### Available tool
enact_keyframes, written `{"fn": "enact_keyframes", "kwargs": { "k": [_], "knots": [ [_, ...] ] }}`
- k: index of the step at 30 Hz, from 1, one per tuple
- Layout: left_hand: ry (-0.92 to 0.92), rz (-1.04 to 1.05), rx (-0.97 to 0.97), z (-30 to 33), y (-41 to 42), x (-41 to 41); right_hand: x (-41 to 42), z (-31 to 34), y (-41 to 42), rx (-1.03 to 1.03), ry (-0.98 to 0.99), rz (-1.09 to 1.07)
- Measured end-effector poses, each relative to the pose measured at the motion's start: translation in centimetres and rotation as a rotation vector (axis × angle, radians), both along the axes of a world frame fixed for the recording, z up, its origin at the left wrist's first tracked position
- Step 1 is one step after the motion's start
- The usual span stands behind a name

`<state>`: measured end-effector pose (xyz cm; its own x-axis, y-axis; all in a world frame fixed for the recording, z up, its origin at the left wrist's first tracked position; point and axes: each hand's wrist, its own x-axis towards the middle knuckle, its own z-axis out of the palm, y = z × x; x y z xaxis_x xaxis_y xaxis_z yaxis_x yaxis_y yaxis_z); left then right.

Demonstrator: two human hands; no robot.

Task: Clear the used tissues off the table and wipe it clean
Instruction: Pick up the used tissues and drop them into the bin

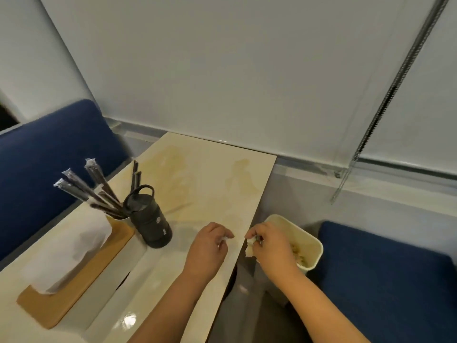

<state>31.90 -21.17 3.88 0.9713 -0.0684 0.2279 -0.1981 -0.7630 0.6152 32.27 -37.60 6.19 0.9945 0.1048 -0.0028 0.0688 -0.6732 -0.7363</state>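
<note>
My right hand (268, 240) grips a crumpled white tissue (251, 246) just past the right edge of the cream table (210, 174), over the rim of a white bin (315, 253) that holds scraps. My left hand (210, 246) lies on the table near that edge with fingers curled; a small white bit (223, 240) shows at its fingertips, too small to tell what it is. Faint brownish marks (238, 169) spread over the far part of the tabletop.
A black flask (150, 219) stands beside a cup of wrapped chopsticks (99, 191). A tissue holder on a wooden base (74, 263) lies at the left. Blue seats (47, 164) flank the table, and a wall with a blind closes the far side.
</note>
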Motion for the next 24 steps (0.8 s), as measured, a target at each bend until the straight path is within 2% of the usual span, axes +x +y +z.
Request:
{"fn": "enact_keyframes", "kwargs": {
  "k": [13, 24],
  "knots": [
    [0.091, -0.284, -0.018, -2.2, -10.2, 10.2, 4.9, -1.8, -10.8, 0.038, 0.026, -0.321],
    [0.344, -0.371, 0.116, -8.5, -15.7, 20.0, 11.0, -4.4, -15.5, -0.018, 0.091, -0.426]
  ]
}}
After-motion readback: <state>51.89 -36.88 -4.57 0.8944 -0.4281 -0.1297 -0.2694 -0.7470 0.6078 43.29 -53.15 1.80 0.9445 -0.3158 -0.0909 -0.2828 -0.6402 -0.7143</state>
